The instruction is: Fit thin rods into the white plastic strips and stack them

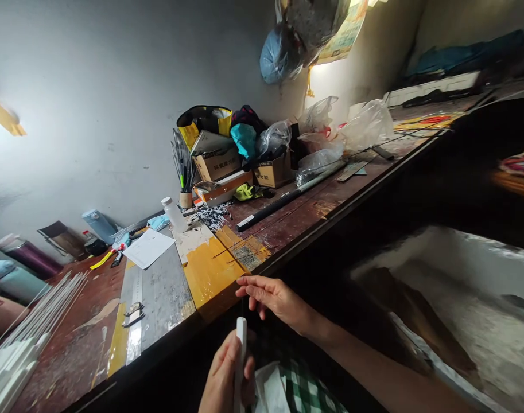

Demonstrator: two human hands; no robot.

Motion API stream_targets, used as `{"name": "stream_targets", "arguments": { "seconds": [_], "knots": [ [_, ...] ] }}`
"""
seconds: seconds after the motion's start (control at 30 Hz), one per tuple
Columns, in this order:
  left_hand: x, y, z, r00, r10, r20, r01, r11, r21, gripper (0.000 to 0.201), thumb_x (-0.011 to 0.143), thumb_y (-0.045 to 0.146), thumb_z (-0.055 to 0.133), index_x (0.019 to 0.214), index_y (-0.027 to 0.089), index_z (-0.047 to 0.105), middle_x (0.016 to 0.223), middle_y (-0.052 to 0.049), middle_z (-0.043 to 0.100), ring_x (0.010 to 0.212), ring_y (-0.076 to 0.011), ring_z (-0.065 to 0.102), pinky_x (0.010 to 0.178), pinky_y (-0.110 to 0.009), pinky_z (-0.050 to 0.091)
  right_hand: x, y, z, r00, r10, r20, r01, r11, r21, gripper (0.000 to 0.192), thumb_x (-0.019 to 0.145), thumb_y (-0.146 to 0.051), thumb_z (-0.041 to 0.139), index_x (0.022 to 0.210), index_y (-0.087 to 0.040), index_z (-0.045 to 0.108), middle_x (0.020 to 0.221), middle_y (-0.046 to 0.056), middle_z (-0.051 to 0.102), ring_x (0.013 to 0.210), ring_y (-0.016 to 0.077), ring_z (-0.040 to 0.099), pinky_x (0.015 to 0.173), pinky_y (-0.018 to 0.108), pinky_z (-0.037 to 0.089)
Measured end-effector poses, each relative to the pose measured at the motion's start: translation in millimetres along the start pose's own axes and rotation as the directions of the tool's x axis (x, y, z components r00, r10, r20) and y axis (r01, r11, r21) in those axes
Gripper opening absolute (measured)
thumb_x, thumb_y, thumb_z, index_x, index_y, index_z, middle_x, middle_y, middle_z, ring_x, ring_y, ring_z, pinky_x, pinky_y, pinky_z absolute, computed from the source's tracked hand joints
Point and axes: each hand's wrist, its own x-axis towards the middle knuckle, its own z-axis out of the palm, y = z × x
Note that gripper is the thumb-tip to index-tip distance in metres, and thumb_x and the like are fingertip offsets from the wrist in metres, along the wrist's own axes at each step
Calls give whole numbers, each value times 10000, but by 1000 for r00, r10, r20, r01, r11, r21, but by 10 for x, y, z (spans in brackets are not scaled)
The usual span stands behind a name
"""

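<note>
A white stick (241,350) is held upright in the left hand (225,376), low in the view and in front of the desk (85,338) edge; the fingers are closed around its lower part, and its squared top end stands free above them. The right hand (275,299) is held just beside the near edge of the desk, next to a yellow patch (210,272) on the surface; its fingers are loosely spread and nothing is held in them. Whether the fingertips touch the edge cannot be told. Left of the yellow patch a grey metal plate (162,292) lies on the desk, with a sheet of white paper (148,248) behind it and a small white bottle (174,214) further back. A bundle of thin pale rods (42,312) lies at the left end of the desk. A long dark bar (283,202) lies slanted near the middle, and cardboard boxes (218,165) and plastic bags (365,123) are heaped against the wall. Checked cloth (305,390) is seen below the hands.
</note>
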Motion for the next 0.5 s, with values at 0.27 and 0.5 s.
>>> {"name": "stream_targets", "arguments": {
  "seconds": [0.27,0.5],
  "knots": [
    [60,-268,63,990,143,1,-142,986,92,419,745,602,628,865,202,596,497,77,330,374,-26,195,364,-189,99,79,-88,-37,998,48,-28,-45,993,113,357,710,-457,744,816,-117,722,719,36,683,576,91,578,573,211,477],
    [15,-410,137,988,75,-134,-67,996,64,494,680,656,649,919,227,608,484,76,316,374,-30,172,362,-175,68,258,-183,-224,998,56,-35,-52,991,122,364,662,-450,789,778,-112,720,678,25,674,561,83,580,545,190,481]
  ]
}}
